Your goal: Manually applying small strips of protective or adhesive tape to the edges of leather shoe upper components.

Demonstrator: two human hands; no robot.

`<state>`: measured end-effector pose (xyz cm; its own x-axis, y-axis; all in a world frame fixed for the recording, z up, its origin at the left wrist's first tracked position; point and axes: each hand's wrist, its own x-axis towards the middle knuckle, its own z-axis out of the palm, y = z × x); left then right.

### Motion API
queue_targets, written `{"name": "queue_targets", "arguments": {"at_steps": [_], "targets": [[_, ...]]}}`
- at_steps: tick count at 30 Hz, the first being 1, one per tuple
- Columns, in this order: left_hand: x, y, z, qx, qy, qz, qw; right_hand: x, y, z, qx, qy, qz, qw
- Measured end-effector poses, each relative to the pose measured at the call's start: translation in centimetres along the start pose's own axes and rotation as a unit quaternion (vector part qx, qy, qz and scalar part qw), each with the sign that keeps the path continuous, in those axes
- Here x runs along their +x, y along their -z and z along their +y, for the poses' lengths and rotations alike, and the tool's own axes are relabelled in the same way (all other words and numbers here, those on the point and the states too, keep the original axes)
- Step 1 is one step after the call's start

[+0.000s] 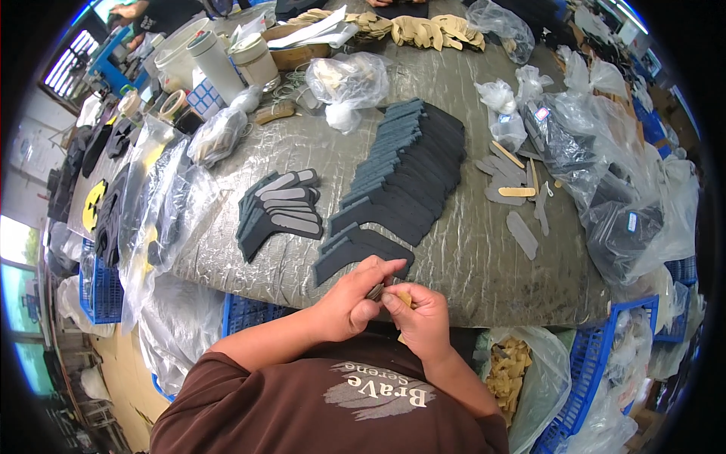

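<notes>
At the near edge of the table my two hands meet in front of my chest. My left hand (354, 301) is closed around a small stack of grey strips (375, 291). Between thumb and fingers, my right hand (420, 318) pinches a small tan piece (404, 298), which looks like backing paper. Just beyond my left hand lie a few dark, curved foam pieces (348, 253). Behind them a long overlapping row of the same dark pieces (412, 166) runs away from me. To the left, a smaller group of dark pieces (261, 219) carries light grey strips (291, 208).
Loose grey strips (522, 234) and wooden sticks (517, 192) lie on the right. Plastic bags of dark pieces (605, 189) crowd the right edge. Jars (255, 62) and a bagged bundle (348, 79) stand at the back. A bag of tan scraps (508, 378) sits below the table edge.
</notes>
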<state>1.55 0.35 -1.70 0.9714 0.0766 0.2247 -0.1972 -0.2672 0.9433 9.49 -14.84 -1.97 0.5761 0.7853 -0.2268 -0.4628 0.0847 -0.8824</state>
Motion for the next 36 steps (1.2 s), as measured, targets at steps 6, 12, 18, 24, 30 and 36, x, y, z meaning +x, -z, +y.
{"name": "queue_targets", "arguments": {"at_steps": [6, 12, 18, 24, 30, 36], "targets": [[-0.3, -0.3, 0.6, 0.237, 0.012, 0.001, 0.972, -0.1, 0.2, -0.1, -0.109, 0.015, 0.005, 0.994], [-0.3, -0.3, 0.4, 0.257, 0.027, -0.011, 0.966, -0.1, 0.1, -0.6, -0.1, -0.019, 0.002, 0.995], [-0.5, -0.8, -0.5, 0.177, 0.002, -0.01, 0.984, 0.0, 0.1, -0.4, -0.038, -0.058, 0.002, 0.998], [-0.2, -0.9, -0.2, 0.007, -0.011, -0.016, 1.0, 0.0, 0.1, -0.5, 0.047, -0.063, -0.02, 0.997], [-0.5, -0.7, -0.5, -0.047, 0.001, -0.02, 0.999, -0.1, 0.5, -0.4, 0.065, -0.068, -0.028, 0.995], [-0.7, -0.3, -0.4, 0.202, -0.007, -0.003, 0.979, -0.4, 0.2, -1.3, -0.069, -0.067, -0.019, 0.995]]}}
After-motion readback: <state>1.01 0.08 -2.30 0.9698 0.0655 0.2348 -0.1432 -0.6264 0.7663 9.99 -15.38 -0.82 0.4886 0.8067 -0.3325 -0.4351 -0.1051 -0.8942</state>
